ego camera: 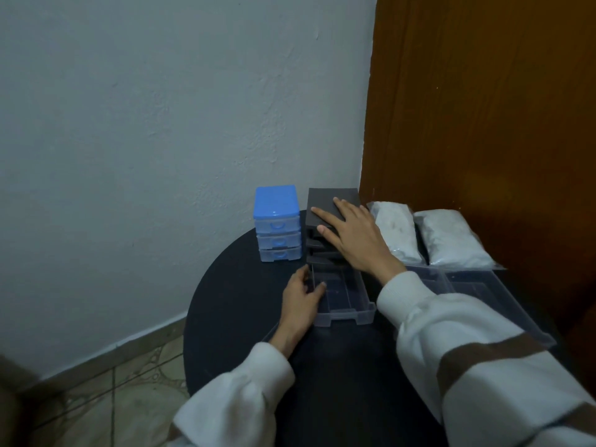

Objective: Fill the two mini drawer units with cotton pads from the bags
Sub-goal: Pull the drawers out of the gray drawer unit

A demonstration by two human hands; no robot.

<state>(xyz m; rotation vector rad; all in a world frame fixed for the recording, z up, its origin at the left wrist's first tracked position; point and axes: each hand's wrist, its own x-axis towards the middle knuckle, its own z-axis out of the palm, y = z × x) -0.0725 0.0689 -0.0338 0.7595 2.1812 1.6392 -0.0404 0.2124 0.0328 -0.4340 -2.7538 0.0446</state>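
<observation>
While the right hand (350, 235) lies flat on the grey unit (325, 208), the left hand (301, 300) grips its clear drawer (346, 301)

Round black table (245, 317) stands against a pale wall. At its 12 o'clock edge: blue-topped clear plastic three-drawer unit (278, 224), drawers closed. Just right of it: dark grey plastic drawer unit (325, 201). Right hand (353, 235) rests flat on its top, fingers straight. Left hand (301, 301) grips the left wall of a clear plastic drawer (346, 301) before the grey unit. At 2 o'clock: two clear bags of white cotton pads (396, 233), side by side. At 3 o'clock: further clear drawers (477, 291).
</observation>
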